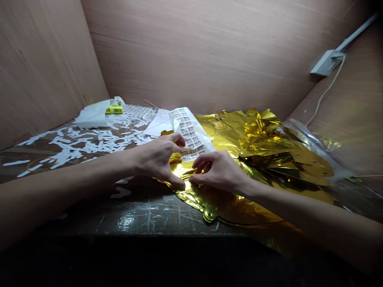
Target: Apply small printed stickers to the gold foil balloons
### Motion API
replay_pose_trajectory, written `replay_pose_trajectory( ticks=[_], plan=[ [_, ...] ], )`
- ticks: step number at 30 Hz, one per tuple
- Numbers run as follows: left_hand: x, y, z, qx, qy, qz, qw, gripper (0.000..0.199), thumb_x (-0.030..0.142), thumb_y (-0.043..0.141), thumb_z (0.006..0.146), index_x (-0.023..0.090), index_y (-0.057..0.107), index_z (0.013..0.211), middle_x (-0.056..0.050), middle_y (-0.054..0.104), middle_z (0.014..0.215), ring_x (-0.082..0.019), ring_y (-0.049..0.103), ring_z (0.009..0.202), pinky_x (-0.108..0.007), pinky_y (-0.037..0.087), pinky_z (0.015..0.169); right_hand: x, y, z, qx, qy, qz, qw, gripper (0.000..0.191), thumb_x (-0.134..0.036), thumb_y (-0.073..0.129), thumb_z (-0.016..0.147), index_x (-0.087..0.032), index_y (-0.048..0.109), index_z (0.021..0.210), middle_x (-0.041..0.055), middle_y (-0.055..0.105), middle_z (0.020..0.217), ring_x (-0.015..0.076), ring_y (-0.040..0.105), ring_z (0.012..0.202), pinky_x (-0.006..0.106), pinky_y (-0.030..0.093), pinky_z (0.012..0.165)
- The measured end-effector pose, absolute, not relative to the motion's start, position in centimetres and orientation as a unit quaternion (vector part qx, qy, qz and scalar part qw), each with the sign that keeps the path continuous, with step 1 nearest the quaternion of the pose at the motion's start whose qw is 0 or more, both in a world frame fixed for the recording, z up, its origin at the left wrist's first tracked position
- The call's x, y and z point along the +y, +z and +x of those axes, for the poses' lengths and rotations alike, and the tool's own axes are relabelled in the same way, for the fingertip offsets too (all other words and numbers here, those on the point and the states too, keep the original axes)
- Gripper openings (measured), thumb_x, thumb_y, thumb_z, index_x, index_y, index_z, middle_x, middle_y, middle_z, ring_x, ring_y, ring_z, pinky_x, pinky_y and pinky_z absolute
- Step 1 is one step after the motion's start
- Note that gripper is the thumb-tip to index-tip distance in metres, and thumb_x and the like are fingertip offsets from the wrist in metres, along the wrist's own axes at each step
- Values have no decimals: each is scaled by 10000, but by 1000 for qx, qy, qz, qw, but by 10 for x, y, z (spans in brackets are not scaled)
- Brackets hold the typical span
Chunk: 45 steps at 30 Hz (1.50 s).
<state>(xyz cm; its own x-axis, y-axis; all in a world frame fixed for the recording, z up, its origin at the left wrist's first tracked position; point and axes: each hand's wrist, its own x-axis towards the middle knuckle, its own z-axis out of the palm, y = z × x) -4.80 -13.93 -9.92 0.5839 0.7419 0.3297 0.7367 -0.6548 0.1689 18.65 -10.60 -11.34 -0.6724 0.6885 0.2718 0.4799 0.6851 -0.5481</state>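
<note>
Shiny gold foil sheets (230, 203) lie in a loose pile over the middle and right of the dark table. A white sheet of small printed labels (189, 131) rests on the foil's left part. My left hand (163, 159) is over the foil's left edge, thumb and fingers apart in a wide curve, with nothing visible between them. Just right of it, my right hand (220, 171) is at the foil below the label sheet, its fingers curled towards the thumb. Whatever its fingertips may hold is too small to make out.
Many white paper strips (68, 149) are scattered on the table (134, 217) at the left. Behind them are a white bag (94, 114) and a yellow packet (114, 109). Clear plastic (311, 139) lies at the right, below a power strip (326, 63) with a cable.
</note>
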Motion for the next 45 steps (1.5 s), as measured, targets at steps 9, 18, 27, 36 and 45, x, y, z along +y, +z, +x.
replay_pose_trajectory(
  ticks=[9,18,27,36,45],
  plan=[
    [-134,-107,-56,410,223,884,19,560,605,859,624,195,789,998,-103,603,1176,-268,623,987,-387,519,906,-127,-90,223,-984,135,-75,91,257,-414,734,908,-242,791,1090,46,780,1106,208,737,996,332,580,899],
    [-127,-104,-68,423,222,877,45,489,637,866,605,186,752,756,-98,610,1137,-257,615,982,-372,524,860,-131,-119,247,-962,199,-169,82,359,-359,603,1006,-269,684,1344,-2,622,1412,208,534,1390,350,419,1207],
    [-126,-100,-73,429,221,873,73,625,599,923,523,198,800,986,-105,619,1203,-284,612,1056,-373,515,904,-136,-121,242,-890,308,-282,182,323,-447,568,1007,-282,776,1191,21,729,1287,260,691,1197,366,522,1057],
    [-130,-104,-68,411,214,881,98,552,616,884,582,193,785,922,-101,606,1178,-285,594,1054,-375,516,891,-126,-130,243,-834,353,-336,260,451,-533,527,1010,-171,668,782,6,638,715,136,562,648,245,439,590],
    [-126,-110,-60,462,178,865,86,528,611,863,580,166,726,829,-120,584,1171,-267,598,986,-350,532,847,-109,-126,286,-972,136,-189,25,570,-388,502,1045,-329,367,1595,26,327,1662,261,281,1550,483,249,1268]
  ],
)
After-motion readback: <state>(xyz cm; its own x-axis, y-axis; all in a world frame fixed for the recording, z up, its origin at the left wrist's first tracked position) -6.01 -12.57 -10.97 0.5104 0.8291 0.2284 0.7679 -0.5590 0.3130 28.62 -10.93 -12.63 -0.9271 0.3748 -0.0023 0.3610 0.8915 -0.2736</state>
